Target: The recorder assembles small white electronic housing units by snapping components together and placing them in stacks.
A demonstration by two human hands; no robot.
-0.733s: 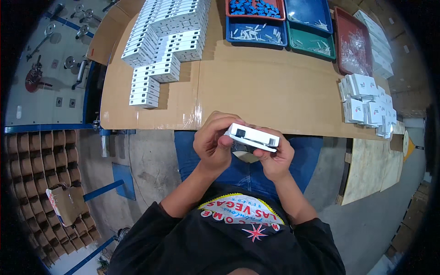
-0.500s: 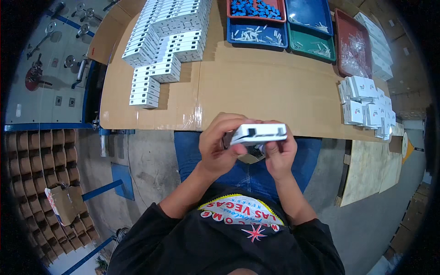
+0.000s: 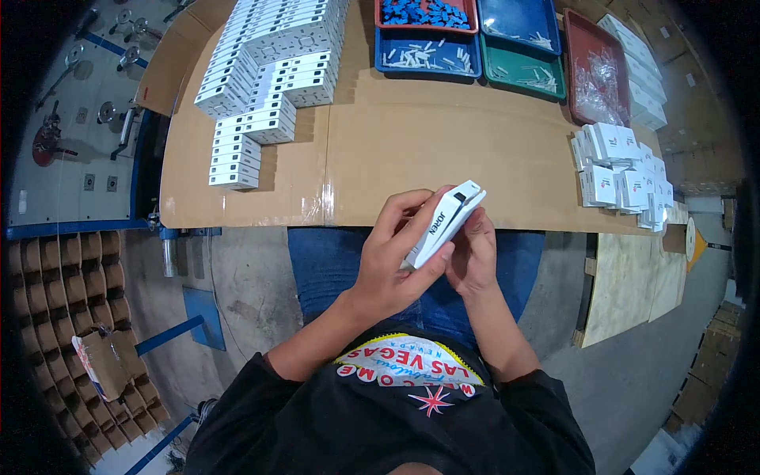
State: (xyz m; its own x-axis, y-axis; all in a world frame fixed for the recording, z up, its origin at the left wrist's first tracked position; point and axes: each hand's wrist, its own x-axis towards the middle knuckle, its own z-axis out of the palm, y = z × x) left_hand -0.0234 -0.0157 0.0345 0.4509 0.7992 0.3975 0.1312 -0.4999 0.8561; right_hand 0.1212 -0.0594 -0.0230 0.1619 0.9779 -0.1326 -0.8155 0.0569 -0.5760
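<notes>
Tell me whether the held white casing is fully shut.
Not fully: the casing shows a gap between its white parts, toward the right hand.

Case at table's near edge, box stack behind left, trays behind, packets right.

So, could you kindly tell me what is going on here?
A seated person is handling a white casing just off the table's near edge. The left hand grips it at a tilt, and the right hand is close at its right side. A dark gap shows along the casing. Stacked white units stand on the left of the table, and a pile of white pieces lies on the right.
</notes>
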